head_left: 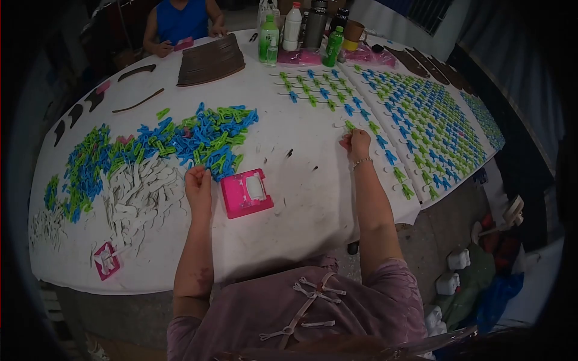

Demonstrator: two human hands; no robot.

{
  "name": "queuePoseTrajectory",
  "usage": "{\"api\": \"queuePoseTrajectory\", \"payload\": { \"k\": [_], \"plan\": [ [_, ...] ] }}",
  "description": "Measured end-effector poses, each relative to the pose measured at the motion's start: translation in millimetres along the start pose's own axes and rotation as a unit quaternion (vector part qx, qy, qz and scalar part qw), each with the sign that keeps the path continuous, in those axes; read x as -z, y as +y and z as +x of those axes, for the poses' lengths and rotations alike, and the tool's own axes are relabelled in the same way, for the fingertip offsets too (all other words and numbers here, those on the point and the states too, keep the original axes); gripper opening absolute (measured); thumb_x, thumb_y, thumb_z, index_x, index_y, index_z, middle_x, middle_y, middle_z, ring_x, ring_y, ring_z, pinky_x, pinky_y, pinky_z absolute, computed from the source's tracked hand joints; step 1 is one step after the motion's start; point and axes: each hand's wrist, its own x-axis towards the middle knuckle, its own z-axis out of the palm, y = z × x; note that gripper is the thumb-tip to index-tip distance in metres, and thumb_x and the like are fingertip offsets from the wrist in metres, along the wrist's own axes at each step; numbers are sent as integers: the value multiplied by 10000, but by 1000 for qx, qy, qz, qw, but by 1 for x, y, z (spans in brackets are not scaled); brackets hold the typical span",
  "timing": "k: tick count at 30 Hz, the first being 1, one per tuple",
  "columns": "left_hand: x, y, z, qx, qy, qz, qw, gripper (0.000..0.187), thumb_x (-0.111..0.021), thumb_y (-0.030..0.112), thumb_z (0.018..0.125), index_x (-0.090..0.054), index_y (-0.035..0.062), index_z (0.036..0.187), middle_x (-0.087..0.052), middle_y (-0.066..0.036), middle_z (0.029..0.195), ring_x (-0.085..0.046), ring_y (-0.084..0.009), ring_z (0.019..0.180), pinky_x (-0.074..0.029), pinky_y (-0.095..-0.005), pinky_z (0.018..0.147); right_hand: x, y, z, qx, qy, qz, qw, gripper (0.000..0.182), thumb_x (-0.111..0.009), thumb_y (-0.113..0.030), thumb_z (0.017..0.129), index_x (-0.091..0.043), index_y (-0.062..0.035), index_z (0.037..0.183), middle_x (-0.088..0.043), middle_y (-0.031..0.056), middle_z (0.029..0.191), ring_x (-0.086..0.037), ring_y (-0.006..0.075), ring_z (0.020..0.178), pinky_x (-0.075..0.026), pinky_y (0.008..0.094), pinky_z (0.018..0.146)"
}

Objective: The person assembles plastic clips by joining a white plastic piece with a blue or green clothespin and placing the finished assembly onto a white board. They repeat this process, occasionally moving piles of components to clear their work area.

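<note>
My right hand point(356, 143) is over the white table beside the rows of clips, its fingers closed at a green clothespin point(349, 125). The fingers partly hide that clip. My left hand point(198, 180) rests at the near edge of a heap of blue and green clothespins point(208, 135), fingers pressed together. Whatever is between them is too small to make out. Just right of it sits a pink tray point(248, 207) with a white piece in it. Green and blue clothespins point(380, 142) with thin hooks lie in a slanting line near my right hand.
A pile of white strips point(141, 192) lies left, with a small pink holder point(106, 261) nearer the edge. Dense clip rows point(433, 120) cover the right side. Bottles point(293, 27) and a stack of brown pieces point(211, 60) are at the back. A person in blue point(180, 24) sits opposite.
</note>
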Motion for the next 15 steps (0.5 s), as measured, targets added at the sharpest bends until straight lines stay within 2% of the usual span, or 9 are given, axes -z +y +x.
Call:
{"api": "queuePoseTrajectory", "payload": {
  "k": [1, 7, 15],
  "plan": [
    [0, 0, -1, -8, -1, 6, 1000, 178, -589, 88, 908, -521, 59, 1070, -531, -5, 960, -495, -78, 872, -396, -205, 789, 2, -1, 7, -7, 36, 12, 999, 170, -458, -126, 955, -546, 18, 977, -592, 90, 730, -569, 152, 572, -550, 300, 516],
    [-5, -1, -5, -47, -4, 24, 999, 175, -582, 64, 904, -520, 55, 1068, -519, 1, 932, -479, -69, 839, -389, -198, 776, 3, -17, 22, -43, 81, 86, 992, 147, -453, -112, 954, -529, 14, 960, -600, 116, 763, -588, 174, 589, -568, 324, 519],
    [-6, -5, -5, -54, 2, 33, 998, 184, -581, 51, 898, -519, 44, 1071, -526, -1, 913, -478, -71, 823, -395, -199, 765, 3, -18, 36, -57, 83, 105, 989, 108, -451, -74, 932, -524, 6, 939, -597, 124, 758, -578, 183, 586, -567, 346, 509]
  ]
}}
